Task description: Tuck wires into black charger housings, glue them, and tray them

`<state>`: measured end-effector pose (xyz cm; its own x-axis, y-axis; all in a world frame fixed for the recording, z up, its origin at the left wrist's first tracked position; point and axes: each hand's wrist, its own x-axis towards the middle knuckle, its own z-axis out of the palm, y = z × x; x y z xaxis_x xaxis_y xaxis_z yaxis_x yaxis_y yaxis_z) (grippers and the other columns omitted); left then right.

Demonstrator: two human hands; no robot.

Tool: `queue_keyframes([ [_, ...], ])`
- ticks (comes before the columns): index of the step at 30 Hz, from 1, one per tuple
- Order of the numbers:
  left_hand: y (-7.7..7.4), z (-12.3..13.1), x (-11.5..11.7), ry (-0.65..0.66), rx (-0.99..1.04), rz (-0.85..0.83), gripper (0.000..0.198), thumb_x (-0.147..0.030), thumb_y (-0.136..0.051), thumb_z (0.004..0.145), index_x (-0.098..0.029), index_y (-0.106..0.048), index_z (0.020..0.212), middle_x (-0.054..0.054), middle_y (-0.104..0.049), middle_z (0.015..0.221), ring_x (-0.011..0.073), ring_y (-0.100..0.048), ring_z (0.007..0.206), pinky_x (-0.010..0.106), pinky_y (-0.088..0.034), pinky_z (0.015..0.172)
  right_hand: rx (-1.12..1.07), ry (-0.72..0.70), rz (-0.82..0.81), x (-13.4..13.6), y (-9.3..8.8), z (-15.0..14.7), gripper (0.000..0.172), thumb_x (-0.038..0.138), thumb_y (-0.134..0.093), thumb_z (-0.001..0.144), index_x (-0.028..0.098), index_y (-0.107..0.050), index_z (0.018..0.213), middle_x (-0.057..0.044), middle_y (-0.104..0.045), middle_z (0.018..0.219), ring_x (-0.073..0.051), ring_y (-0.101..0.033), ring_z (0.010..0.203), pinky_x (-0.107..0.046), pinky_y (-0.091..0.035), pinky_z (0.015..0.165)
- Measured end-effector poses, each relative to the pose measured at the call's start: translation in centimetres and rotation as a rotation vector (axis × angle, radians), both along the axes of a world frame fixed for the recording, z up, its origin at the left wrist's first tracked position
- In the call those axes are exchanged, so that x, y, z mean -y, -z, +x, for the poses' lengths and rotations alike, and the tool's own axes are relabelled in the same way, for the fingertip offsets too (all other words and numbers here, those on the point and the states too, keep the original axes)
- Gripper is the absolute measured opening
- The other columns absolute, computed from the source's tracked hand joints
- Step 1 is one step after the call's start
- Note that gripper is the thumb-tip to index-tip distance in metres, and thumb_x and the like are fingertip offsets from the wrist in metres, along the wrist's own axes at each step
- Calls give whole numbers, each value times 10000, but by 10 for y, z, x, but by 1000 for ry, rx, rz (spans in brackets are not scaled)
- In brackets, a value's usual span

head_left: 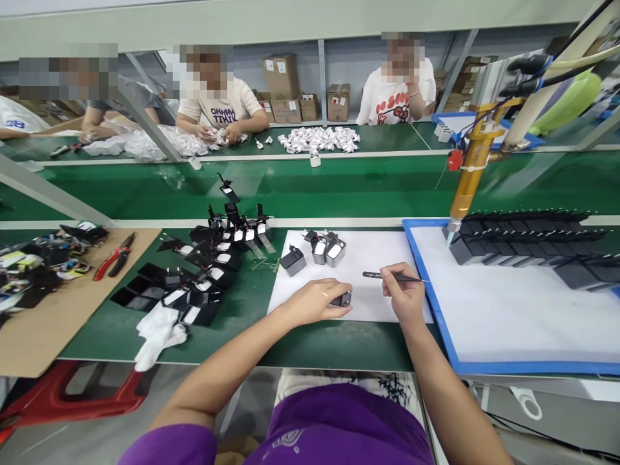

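My left hand (317, 300) is closed around a small black plug adapter housing (343, 299), keeping it down on the white paper sheet (300, 303). Most of the housing is hidden by the fingers. In my right hand (404, 290) is a pair of black tweezers (372, 275), pinched between thumb and fingers, with the thin tip toward the right. Just beyond my left hand stand a black adapter (293, 259) and two more adapters (327, 248) with pale faces. To the left, several black housings (208, 278) with white labels lie in a loose group.
Rows of black adapters (518, 242) fill the back of a blue-rimmed tray (453, 352) at right, below a gold-coloured nozzle (467, 187). Red-handled pliers (113, 257) lie on cardboard beside circuit parts. White gloves (159, 329) rest near the front edge. Co-workers sit across the green belt.
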<state>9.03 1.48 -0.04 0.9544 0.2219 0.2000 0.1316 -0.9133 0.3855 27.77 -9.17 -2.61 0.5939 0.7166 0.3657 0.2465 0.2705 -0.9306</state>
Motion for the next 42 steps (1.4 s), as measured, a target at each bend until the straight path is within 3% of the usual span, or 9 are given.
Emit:
queue_keyframes([
  [6, 4, 3, 0, 26, -5, 58, 247, -368, -502, 919, -164, -580, 1033, 50, -658, 843, 179, -615, 772, 261, -474, 723, -7, 13, -16, 1, 0, 0, 148, 288, -616, 857, 189, -605, 746, 55, -529, 552, -79, -491, 437, -223, -389, 449],
  [11, 7, 3, 3, -1, -63, 214, 383, -500, -533, 894, -167, -531, 1083, 84, -662, 996, 230, -614, 866, 338, -474, 765, -25, 34, -7, 2, -3, -2, 138, 271, -622, 855, 188, -608, 746, 60, -533, 548, -74, -494, 428, -215, -393, 445],
  [18, 16, 7, 11, -99, -87, 280, 312, -404, -560, 871, -157, -516, 1057, 59, -645, 843, 230, -613, 817, 321, -470, 659, -65, 50, 23, 4, -5, -2, 124, 260, -628, 853, 191, -610, 751, 61, -536, 544, -71, -494, 425, -209, -391, 441],
  [27, -4, 4, 23, -114, -292, 282, 406, -398, -615, 859, -169, -468, 1160, 76, -648, 1033, 253, -581, 953, 325, -459, 685, -79, 55, 7, 0, 0, -1, 160, 298, -640, 840, 185, -593, 737, 61, -517, 514, -76, -476, 410, -207, -380, 419],
  [31, 3, -1, 23, -122, -211, 280, 443, -395, -613, 870, -135, -456, 1192, 104, -644, 1031, 250, -591, 942, 353, -431, 784, -71, 73, -24, -2, 7, 1, 194, 345, -645, 830, 183, -585, 741, 60, -515, 514, -82, -475, 406, -211, -376, 412],
  [38, 16, -36, -4, -494, -1, 416, 514, -462, -506, 918, -135, -473, 1313, 156, -677, 998, 315, -568, 951, 416, -388, 794, -43, 78, -67, -5, 12, 4, 241, 403, -640, 820, 179, -579, 759, 59, -508, 502, -91, -473, 399, -219, -369, 412],
  [42, 19, -51, -18, -594, 51, 401, 552, -477, -528, 896, -140, -495, 1332, 165, -664, 986, 337, -547, 1002, 431, -379, 826, -22, 66, -89, -5, 13, 3, 246, 411, -633, 825, 180, -575, 761, 62, -507, 495, -92, -476, 404, -220, -371, 425],
])
